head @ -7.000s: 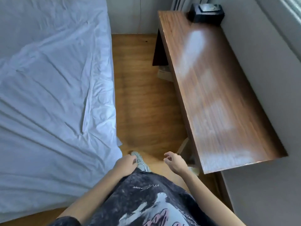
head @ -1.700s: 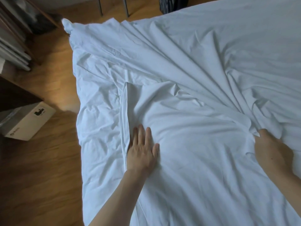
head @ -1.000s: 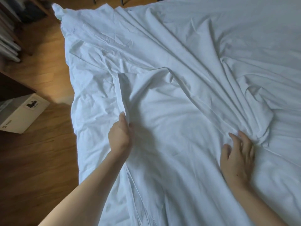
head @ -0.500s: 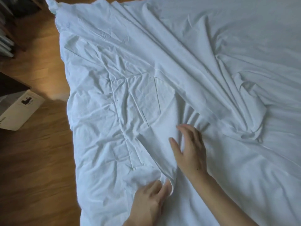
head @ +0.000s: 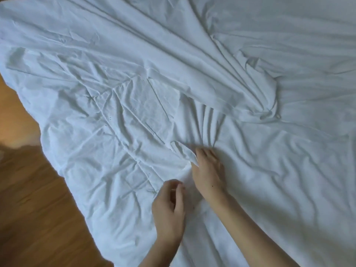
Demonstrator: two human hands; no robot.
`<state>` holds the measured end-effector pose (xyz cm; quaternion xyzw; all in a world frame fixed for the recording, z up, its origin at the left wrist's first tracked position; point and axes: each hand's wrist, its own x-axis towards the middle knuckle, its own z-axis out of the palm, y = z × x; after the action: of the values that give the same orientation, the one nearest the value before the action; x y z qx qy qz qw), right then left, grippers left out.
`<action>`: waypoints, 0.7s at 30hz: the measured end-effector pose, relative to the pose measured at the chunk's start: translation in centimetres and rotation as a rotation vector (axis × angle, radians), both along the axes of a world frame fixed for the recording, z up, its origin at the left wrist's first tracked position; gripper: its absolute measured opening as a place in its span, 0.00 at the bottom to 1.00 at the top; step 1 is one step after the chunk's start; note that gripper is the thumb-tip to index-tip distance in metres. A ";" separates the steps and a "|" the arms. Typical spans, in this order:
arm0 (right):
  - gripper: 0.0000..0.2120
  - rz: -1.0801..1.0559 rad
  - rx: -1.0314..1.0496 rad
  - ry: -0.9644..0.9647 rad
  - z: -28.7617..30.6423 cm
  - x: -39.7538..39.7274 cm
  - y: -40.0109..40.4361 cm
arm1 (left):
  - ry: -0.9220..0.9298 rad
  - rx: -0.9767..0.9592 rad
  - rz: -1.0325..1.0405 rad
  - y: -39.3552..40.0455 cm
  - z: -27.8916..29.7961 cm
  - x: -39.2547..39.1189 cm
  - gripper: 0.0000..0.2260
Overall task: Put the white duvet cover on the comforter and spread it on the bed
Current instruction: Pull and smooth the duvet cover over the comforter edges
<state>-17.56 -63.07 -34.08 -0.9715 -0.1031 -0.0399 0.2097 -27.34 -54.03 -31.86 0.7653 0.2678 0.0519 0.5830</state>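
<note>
A cover fold hid my right hand's fingertips, its grip unclear; my left hand hovered, loosely curled, holding nothing.

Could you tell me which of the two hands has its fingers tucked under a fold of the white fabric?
The right hand: its fingertips disappear under a fold of fabric. The left hand's fingers all show.

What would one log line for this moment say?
left hand: curled, on comforter | right hand: on duvet cover by its edge | cover not yet spread
</note>
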 end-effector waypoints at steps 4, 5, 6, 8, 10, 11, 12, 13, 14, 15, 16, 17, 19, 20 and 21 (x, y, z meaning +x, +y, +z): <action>0.05 -0.189 0.125 -0.015 2.1 -2.3 1.7 | 0.104 0.054 0.170 4.2 1.0 4.4 0.09; 0.04 -0.172 0.155 -0.025 2.9 -3.2 2.1 | 0.120 0.078 0.167 5.3 0.9 5.6 0.08; 0.04 -0.150 0.192 -0.049 3.6 -4.2 2.5 | 0.126 0.116 0.154 6.2 0.9 6.9 0.08; 0.08 -0.166 0.238 -0.054 5.0 -5.9 2.3 | 0.095 0.287 0.086 7.3 1.3 10.0 0.08; 0.10 -0.248 0.223 -0.004 5.0 -7.4 1.0 | -0.021 0.436 0.001 7.3 2.1 13.6 0.10; 0.12 -0.274 0.191 0.038 4.7 -8.0 0.0 | -0.090 0.490 -0.051 6.7 2.7 15.3 0.11; 0.13 -0.285 0.142 0.075 4.1 -8.6 -1.0 | -0.155 0.539 -0.125 5.7 3.3 17.0 0.11; 0.13 -0.288 0.091 0.122 3.7 -9.0 -2.0 | -0.205 0.584 -0.230 4.5 3.6 18.5 0.12; 0.13 -0.289 0.055 0.159 3.2 -9.3 -2.8 | -0.259 0.636 -0.369 3.1 3.7 20.0 0.13; 0.10 -0.303 0.035 0.193 2.6 -9.5 -3.3 | -0.317 0.710 -0.534 1.6 3.4 21.3 0.15; 0.07 -0.323 0.015 0.213 1.9 -9.6 -3.8 | -0.383 0.792 -0.714 -0.1 3.2 22.5 0.18; 0.08 -0.360 0.016 0.248 1.5 -9.5 -4.0 | -0.427 0.881 -0.899 -1.7 2.7 23.5 0.23; 0.13 -0.422 0.047 0.307 0.3 -9.2 -4.0 | -0.297 1.094 -1.213 -4.7 1.9 25.3 0.33; 0.15 -0.450 0.072 0.315 -0.2 -8.9 -3.8 | -0.153 1.197 -1.310 -6.0 1.6 26.0 0.34; 0.15 -0.467 0.094 0.325 -0.6 -8.6 -3.6 | -0.109 1.264 -1.335 -6.8 1.3 26.7 0.32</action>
<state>-26.15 -66.68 -34.71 -0.9518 0.1604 0.0645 0.2533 -0.63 -60.86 -30.53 0.9337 -0.3354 -0.1228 -0.0229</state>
